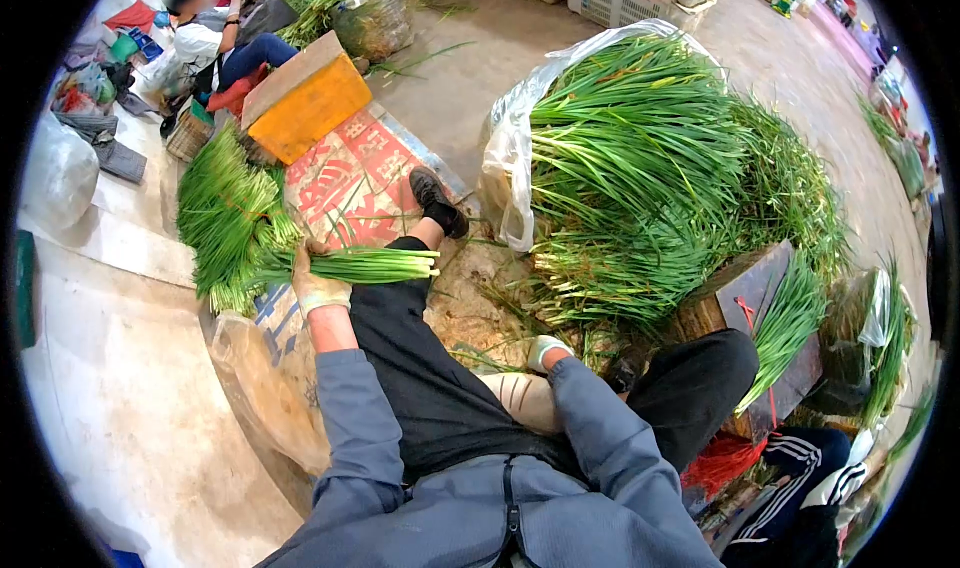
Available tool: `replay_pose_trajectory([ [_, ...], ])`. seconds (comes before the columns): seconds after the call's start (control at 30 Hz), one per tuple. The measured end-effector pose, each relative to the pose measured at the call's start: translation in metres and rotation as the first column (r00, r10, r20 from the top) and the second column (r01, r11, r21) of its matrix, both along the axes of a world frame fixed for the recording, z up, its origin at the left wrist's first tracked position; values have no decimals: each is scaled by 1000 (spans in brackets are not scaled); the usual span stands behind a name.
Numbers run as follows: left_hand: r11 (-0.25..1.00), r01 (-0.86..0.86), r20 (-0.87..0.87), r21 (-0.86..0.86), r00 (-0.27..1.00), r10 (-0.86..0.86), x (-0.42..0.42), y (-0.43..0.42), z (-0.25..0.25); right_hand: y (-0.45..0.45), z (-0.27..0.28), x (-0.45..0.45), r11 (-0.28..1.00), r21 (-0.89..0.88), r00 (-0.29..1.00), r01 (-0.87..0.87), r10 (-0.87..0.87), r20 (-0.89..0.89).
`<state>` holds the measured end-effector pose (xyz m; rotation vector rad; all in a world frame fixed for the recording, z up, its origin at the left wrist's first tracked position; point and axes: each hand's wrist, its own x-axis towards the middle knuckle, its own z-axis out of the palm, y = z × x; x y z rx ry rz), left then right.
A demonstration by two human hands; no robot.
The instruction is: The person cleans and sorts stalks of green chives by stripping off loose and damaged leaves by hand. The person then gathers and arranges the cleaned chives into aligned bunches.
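My left hand (318, 286), in a pale work glove, is closed round a bunch of green chives (385, 265) above my outstretched leg. Their pale cut ends point right, and the leafy ends lie over a loose pile of chives (228, 208) on the left. Low between my knees is my right hand (547, 352), also in a light glove, near scattered leaves on the ground. Its fingers are too hidden to tell whether they hold anything. A big heap of chives (640, 138), partly wrapped in clear plastic sheeting (508, 183), lies ahead to the right.
An orange-sided block (310, 108) stands past a red printed sheet (350, 178). On my right, more chives (785, 328) rest on a dark board (805, 380) with red ties. Another person (215, 48) sits far left; white crates (640, 0) stand at the back.
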<state>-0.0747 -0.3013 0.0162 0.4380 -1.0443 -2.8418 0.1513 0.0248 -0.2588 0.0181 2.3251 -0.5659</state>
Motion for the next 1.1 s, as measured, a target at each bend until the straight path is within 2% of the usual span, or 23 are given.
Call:
replay_pose_trajectory([
  [0.07,999,38,-34,-15,999,-39,-5,-6,-4,3,71,-17,984,-28,984,175,-174,38],
  [0.13,998,68,-52,-15,996,-68,-8,-1,-8,-7,212,-42,890,-245,894,383,-425,-144],
  [0.17,997,76,-30,32,997,-75,-6,2,-11,-15,213,-54,810,-406,804,423,-542,-244],
  [0.2,994,83,-11,76,997,-83,-4,5,-12,-21,218,-61,755,-574,697,316,-596,-399],
  [0.23,992,128,-63,-15,990,-129,1,12,-13,-25,236,-71,603,-772,693,203,-645,-321],
  [0.27,991,131,-64,-16,989,-132,-1,16,-19,-36,252,-76,602,-772,691,204,-647,-322],
  [0.33,994,95,44,51,994,-97,-3,28,-27,-53,271,-83,236,-956,692,174,-720,-51],
  [0.37,990,123,60,73,990,-128,3,34,-27,-51,270,-85,236,-956,690,173,-722,-53],
  [0.43,994,73,106,85,991,-82,2,40,-30,-51,265,-87,-32,-870,742,492,-507,439],
  [0.47,996,14,157,93,987,-29,4,36,-36,-50,261,-85,-28,-867,745,497,-500,443],
  [0.53,997,16,148,77,989,-28,3,24,-42,-38,251,-72,-18,-786,607,618,-624,492],
  [0.6,996,-32,123,78,992,23,0,17,-43,-20,211,-55,49,-741,578,670,-661,478],
  [0.63,996,-20,102,91,995,10,1,13,-42,-8,183,-49,562,-640,801,524,-582,145],
  [0.67,995,-18,102,93,995,8,1,13,-40,5,149,-46,911,-327,945,251,-304,-121],
  [0.7,994,-23,94,107,995,13,0,13,-38,13,97,-36,978,-134,982,158,-170,-86],
  [0.73,993,-32,88,117,996,21,1,11,-36,14,62,-28,997,57,999,42,-41,-23],
  [0.8,993,49,8,103,999,-50,0,3,-36,18,121,-24,990,93,992,102,-109,71],
  [0.83,988,131,-66,83,990,-126,0,2,-36,14,114,-30,991,107,997,81,-78,-29],
  [0.9,988,88,-27,126,996,-85,0,8,-31,1,196,-48,940,-186,899,285,-329,-289],
  [0.93,985,52,9,167,999,-54,0,14,-27,-4,204,-59,842,-420,782,339,-500,-372],
  [0.97,982,109,-36,154,994,-105,5,17,-25,-9,240,-66,742,-612,704,275,-588,-397],
  [1.03,971,159,-46,178,987,-153,8,31,-19,-28,272,-79,618,-775,630,133,-656,-415],
  [1.1,947,246,-27,207,969,-246,15,50,-8,-41,291,-88,728,-685,626,-14,-528,-574],
])
